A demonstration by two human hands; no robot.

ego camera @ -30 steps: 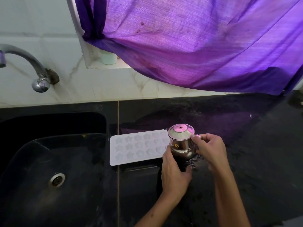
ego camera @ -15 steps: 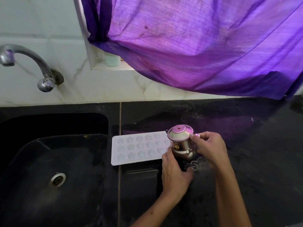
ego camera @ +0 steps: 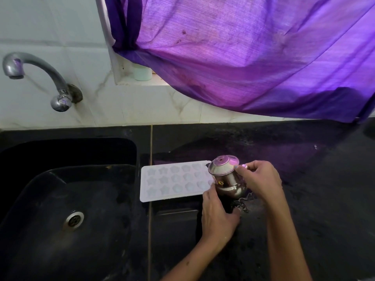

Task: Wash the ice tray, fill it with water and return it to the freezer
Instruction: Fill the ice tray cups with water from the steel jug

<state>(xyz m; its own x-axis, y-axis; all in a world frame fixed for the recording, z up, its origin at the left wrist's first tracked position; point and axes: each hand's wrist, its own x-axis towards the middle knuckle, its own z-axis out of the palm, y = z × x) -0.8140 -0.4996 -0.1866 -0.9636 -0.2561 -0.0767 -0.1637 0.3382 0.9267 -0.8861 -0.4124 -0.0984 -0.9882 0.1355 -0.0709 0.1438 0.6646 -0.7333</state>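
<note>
Ice tray: a pale ice tray [ego camera: 174, 180] with star and flower shaped pockets lies flat on the black bench [ego camera: 304, 189], just right of the sink, long side running left to right; its right end is hidden behind the pot
Metal pot: a small steel pot [ego camera: 226, 179] with a round belly and a domed top sits at the tray's right end, tilted a little toward the left; a small yellow sticker shows on its side
Left hand: the left hand [ego camera: 218, 217] comes up from the near edge, fingers curled against the lower left of the pot, steadying it from the near side
Right hand: the right hand [ego camera: 260, 180] is at the pot's right side, thumb and forefinger pinching a small piece at the pot's rim; what that piece is I cannot tell
Sink: a black sink [ego camera: 67, 199] fills the left half, with a steel drain [ego camera: 74, 220] near its middle
Tap: a curved metal tap [ego camera: 38, 78] sticks out from the white tiled wall above the sink, no water visibly running from it
Curtain: a purple curtain [ego camera: 243, 57] hangs over the far right, its lower edge close above the bench
Ledge: a small pale green container [ego camera: 142, 73] stands on the white ledge, partly behind the curtain's left fold
</note>
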